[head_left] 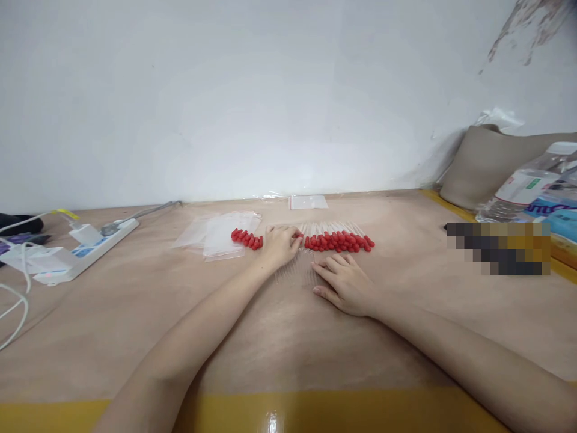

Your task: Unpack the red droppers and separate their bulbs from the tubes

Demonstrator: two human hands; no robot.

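Note:
My left hand (pixel 280 245) is over a row of small red-tipped sticks, fingers curled and drawn together around a red tip at its fingertips. It hides the middle of the row. Red heads (pixel 246 239) show to its left, and a thicker pile of red heads (pixel 338 242) lies to its right, with thin whitish sticks pointing away to the wall. Below the fingers, clear thin sticks (pixel 288 270) fan toward me. My right hand (pixel 345 282) rests palm down just in front of the right pile, fingers spread, fingertips beside the clear sticks.
Clear plastic bags (pixel 220 234) lie left of the row, with another small bag (pixel 309 202) near the wall. A white power strip (pixel 90 252) with plugs and cables stands at left. At right are a water bottle (pixel 518 189), a grey-brown container (pixel 473 162) and a blurred-out object (pixel 500 249).

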